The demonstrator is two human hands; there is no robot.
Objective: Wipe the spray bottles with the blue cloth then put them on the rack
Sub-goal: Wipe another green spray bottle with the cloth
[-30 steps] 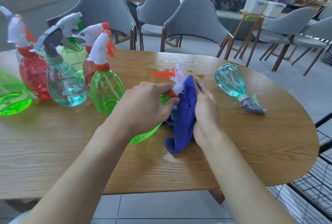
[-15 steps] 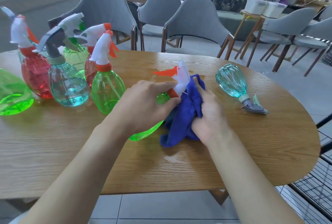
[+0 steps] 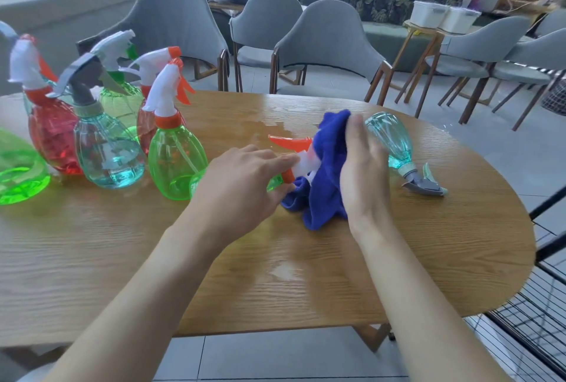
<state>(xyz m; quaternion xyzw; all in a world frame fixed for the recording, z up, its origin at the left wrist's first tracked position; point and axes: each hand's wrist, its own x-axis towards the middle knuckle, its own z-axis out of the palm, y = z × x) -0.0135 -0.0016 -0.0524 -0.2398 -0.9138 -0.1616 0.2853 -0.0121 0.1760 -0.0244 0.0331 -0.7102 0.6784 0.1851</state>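
Green spray bottle (image 3: 303, 162) lying on the worktop (image 3: 275, 274), head being wiped

It lies on its side mid-worktop, long axis running left to right, white head at the right end and orange trigger pointing left. The left hand (image 3: 242, 185) grips its body and neck. The right hand (image 3: 364, 173), fingers straight, presses the blue cloth (image 3: 327, 173) against the head. Just right, a teal spray bottle (image 3: 392, 139) lies nozzle toward the near right.

Left: upright spray bottles (image 3: 122, 142) stand crowded together.
Centre: green bottle (image 3: 302, 163) and blue cloth (image 3: 327, 185) block the way.
Right: teal bottle (image 3: 393, 141) lies just beside the cloth.
Front: bare table (image 3: 245, 283), passable.
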